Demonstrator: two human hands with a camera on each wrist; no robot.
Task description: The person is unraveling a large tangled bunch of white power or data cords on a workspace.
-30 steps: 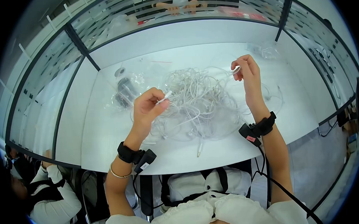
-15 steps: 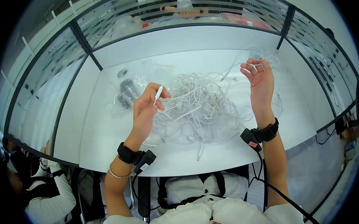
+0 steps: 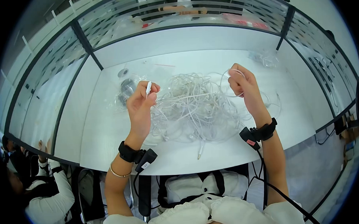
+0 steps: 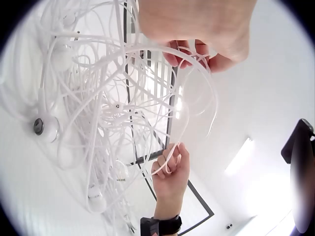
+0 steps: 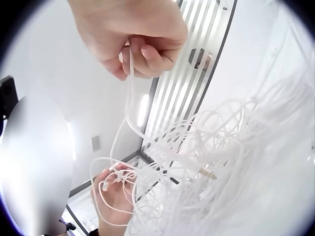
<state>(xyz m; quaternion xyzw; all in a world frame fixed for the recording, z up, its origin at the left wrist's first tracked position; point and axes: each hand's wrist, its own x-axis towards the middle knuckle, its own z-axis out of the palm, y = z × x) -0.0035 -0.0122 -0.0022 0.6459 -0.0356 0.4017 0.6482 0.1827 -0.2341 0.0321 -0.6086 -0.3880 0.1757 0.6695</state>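
Note:
A tangled heap of white earphone cables [image 3: 199, 99] lies mid-table, with earbuds among the loops in the left wrist view, one bud [image 4: 45, 128] near its left edge. At the heap's left my left hand [image 3: 140, 111] pinches a white cable piece [image 3: 148, 88] between thumb and fingers. My right hand [image 3: 246, 90], right of the heap, grips a white cable with curled fingers; a loop of it [image 3: 226, 73] bows out beside the hand. In the right wrist view the held cable [image 5: 131, 98] hangs from the right hand [image 5: 142, 39] toward the heap.
Clear plastic bags with dark contents [image 3: 127, 88] lie at the back left, another clear bag [image 3: 264, 58] at the back right. A cable plug [image 3: 199, 151] points toward the table's front edge. Low partitions [image 3: 185, 38] enclose the back and sides; other people are visible beyond.
My right hand has come down and inward, its fingers now curled round a cable. My left hand has shifted slightly left with the white piece. The view has tilted a little.

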